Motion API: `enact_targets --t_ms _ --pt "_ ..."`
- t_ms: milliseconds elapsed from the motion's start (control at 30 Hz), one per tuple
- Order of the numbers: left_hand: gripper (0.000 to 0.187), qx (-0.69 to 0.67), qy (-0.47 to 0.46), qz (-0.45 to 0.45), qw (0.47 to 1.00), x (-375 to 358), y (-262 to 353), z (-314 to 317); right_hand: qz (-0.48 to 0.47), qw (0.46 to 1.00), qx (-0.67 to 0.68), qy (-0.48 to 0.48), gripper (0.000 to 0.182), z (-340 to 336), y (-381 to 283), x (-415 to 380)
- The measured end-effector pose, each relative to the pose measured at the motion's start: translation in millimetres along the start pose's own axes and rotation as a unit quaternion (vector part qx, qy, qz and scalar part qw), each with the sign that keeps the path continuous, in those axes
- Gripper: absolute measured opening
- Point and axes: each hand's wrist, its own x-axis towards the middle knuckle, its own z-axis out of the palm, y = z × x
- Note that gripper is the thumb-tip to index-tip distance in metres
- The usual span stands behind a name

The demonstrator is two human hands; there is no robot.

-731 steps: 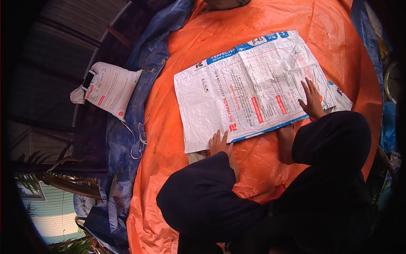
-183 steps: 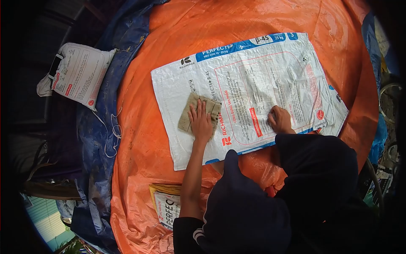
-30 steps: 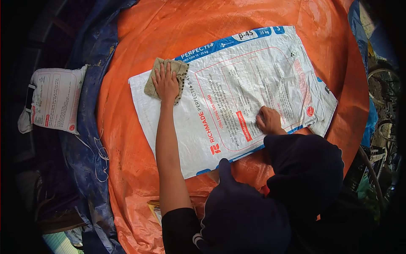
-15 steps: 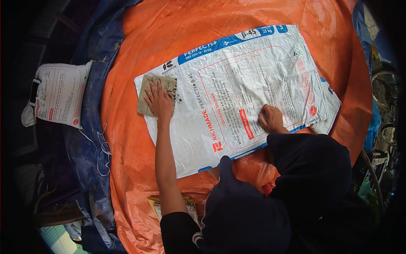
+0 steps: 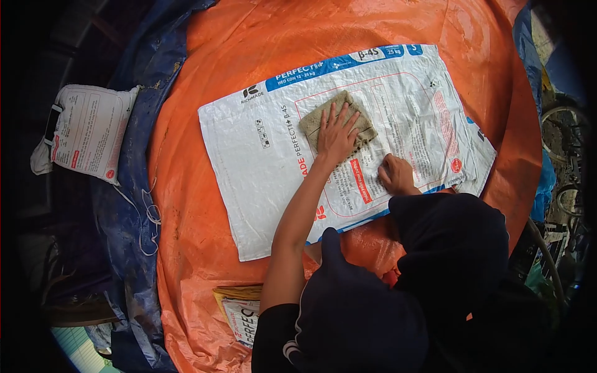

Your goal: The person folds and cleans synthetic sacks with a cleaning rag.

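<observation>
Spread flat on the orange tarp is a white printed feed sack (image 5: 249, 205) with a blue band along its far edge. My left hand (image 5: 337, 132) lies flat with fingers spread on a folded olive-beige cloth (image 5: 311, 127), pressing it against the middle of the sack's printed panel. To the right of the cloth, my right hand (image 5: 397, 175) rests on the sack with its fingers curled in; nothing shows in them. Dark clothing covers the sack's near edge on the right.
An orange tarp (image 5: 193, 248) lies under everything, bordered on the left by a blue tarp (image 5: 127, 248). A stuffed white sack (image 5: 93, 130) with a dark strap sits farther left. Folded printed sacks (image 5: 239, 314) lie near my left arm. Bicycle parts (image 5: 563, 130) stand at far right.
My left hand has slid the cloth from the sack's left end rightward to its middle. My right hand stays in about the same place. More of the folded sacks shows.
</observation>
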Motion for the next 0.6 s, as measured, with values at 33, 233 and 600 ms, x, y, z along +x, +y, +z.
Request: enact_targets --t_ms 33,233,600 --pt "0.048 0.000 0.002 -0.003 1.000 1.3 -7.7 -4.6 -0.002 1.000 0.000 0.001 0.020 -0.9 0.9 -0.1" --pt "0.048 0.104 0.086 -0.137 0.981 -17.3 -96.9 -45.3 0.005 1.000 -0.011 0.005 0.023 -0.3 4.3 -1.6" --pt "0.046 0.257 0.070 -0.342 0.901 -120.5 -183.8 -121.5 0.017 1.000 -0.008 0.006 0.023 -1.9 4.6 -3.7"
